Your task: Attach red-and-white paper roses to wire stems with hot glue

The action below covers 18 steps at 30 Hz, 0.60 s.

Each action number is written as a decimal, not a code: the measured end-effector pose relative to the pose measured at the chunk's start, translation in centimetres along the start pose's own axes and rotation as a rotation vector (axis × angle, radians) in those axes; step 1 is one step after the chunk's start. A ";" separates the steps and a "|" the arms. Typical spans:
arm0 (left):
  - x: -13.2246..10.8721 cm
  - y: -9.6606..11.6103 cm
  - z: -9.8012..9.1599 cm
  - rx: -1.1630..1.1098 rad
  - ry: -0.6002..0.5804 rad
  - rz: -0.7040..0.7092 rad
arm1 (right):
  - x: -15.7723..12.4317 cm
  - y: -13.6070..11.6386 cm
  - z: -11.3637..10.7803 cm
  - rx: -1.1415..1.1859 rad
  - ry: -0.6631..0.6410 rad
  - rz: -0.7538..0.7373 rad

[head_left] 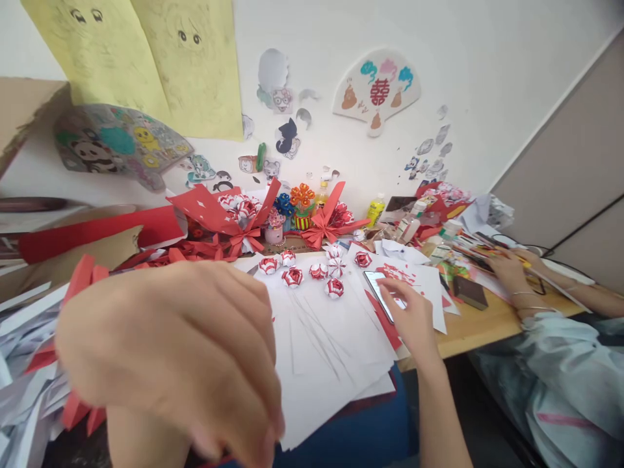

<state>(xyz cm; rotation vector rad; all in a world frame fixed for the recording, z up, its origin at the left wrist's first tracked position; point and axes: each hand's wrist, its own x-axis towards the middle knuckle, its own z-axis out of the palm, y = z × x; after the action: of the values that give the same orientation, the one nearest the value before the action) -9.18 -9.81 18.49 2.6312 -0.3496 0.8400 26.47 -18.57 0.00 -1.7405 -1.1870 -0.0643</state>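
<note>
My left hand [170,351] is raised close to the camera and fills the lower left. Its back faces me and its fingers curl downward; anything inside them is hidden. Over at the right, my right hand [409,312] has its fingers stretched onto the lit screen of a phone [373,279], holding nothing. The phone lies on red and white paper. Several folded red-and-white paper flowers [292,277] rest on white paper sheets [316,351] between my hands. Thin paper strips [322,335] lie across the sheets.
Cut paper strips [29,351] pile up at the left. Red-wrapped paper bouquets [238,221], beaded flowers [302,198] and a yellow bottle [375,211] line the wall. Another person's hands [509,273] are at the table's right, beside a dark box [470,292].
</note>
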 end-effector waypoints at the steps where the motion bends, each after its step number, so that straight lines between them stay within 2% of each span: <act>1: 0.7 -0.4 -0.1 -0.147 -0.201 0.004 | -1.1 -0.9 0.3 0.062 -0.040 0.005; 2: 1.2 -0.8 -0.3 -0.249 -0.366 0.016 | -2.1 -1.7 0.6 0.114 -0.086 0.010; 4: 1.9 -1.7 -0.7 -0.253 -0.283 0.010 | -3.2 -2.6 1.4 0.170 -0.199 0.008; 6: 2.0 -2.4 -0.9 -0.212 -0.169 -0.019 | -2.8 -2.1 1.7 0.145 -0.255 -0.012; 7: 1.9 -2.7 -0.9 -0.189 -0.137 -0.036 | -1.9 -1.3 1.6 0.102 -0.239 -0.027; 10: 1.7 -3.0 -0.9 -0.130 -0.088 -0.079 | 2.2 2.6 0.4 -0.111 -0.048 -0.054; 11: 1.7 -3.1 -0.9 -0.124 -0.080 -0.086 | 3.6 4.1 -0.2 -0.199 -0.024 -0.055; 14: 1.9 -3.2 -1.0 -0.151 -0.083 -0.106 | 6.5 7.6 -1.6 -0.337 -0.073 -0.068; 18: 2.0 -3.5 -1.1 -0.169 -0.090 -0.131 | 7.1 9.4 -1.5 -0.272 -0.214 -0.115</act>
<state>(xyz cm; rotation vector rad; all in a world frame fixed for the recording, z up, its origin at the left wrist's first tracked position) -7.01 -6.42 19.62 2.5085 -0.2563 0.6232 37.69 -15.15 -1.97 -1.9501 -1.4907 -0.1154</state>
